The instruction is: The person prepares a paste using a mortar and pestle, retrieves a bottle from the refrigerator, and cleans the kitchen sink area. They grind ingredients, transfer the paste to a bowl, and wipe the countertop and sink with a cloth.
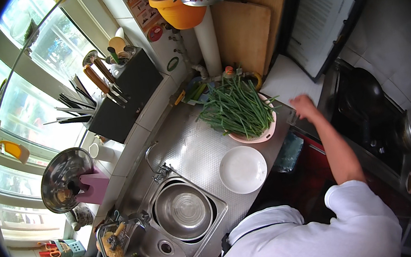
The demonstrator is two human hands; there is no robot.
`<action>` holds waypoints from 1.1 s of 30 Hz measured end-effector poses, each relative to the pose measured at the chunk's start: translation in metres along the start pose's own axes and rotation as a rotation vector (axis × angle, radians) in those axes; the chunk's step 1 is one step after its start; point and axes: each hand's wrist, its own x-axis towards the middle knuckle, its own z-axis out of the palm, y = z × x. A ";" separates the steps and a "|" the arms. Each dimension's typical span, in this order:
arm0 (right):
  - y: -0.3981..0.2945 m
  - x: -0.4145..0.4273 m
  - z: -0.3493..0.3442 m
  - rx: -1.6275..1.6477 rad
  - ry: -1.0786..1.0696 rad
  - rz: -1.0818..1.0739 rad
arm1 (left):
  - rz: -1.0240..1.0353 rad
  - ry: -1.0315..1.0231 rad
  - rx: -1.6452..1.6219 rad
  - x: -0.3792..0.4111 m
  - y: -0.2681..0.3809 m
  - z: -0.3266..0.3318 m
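My right hand reaches out over the edge of the counter, its fingers bent and partly blurred. I cannot make out anything held in it. Close to it is a white panel, and to its left a pink colander heaped with long green stalks that look like garlic chives. A white plate rests flat on the stainless steel counter, nearer my body. My left hand is out of view.
A steel basin sits in one sink bowl, beside a second bowl. Knives and chopsticks stand in a dark rack on the window ledge. Cutting boards lean at the back. To the right are a stove and a black wok.
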 end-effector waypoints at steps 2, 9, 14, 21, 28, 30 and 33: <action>0.012 -0.026 0.045 0.471 -0.219 0.082 | -0.002 -0.004 0.003 -0.008 0.000 -0.007; 0.005 -0.042 0.109 0.856 -0.409 0.073 | 0.065 -0.009 -0.049 -0.010 0.002 -0.006; 0.006 -0.042 0.120 0.804 -0.306 0.008 | 0.050 -0.066 -0.121 -0.015 0.016 0.001; 0.031 -0.068 0.108 0.819 -0.237 0.001 | -0.092 -0.322 -0.266 -0.029 0.029 -0.021; 0.081 -0.091 0.081 0.963 -0.130 0.003 | -0.136 -0.464 -0.315 -0.034 0.032 -0.032; 0.092 -0.093 0.070 1.018 -0.068 -0.008 | -0.156 -0.493 -0.321 -0.035 0.031 -0.037; 0.105 -0.089 0.049 1.068 0.026 -0.034 | -0.184 -0.529 -0.348 -0.035 0.030 -0.043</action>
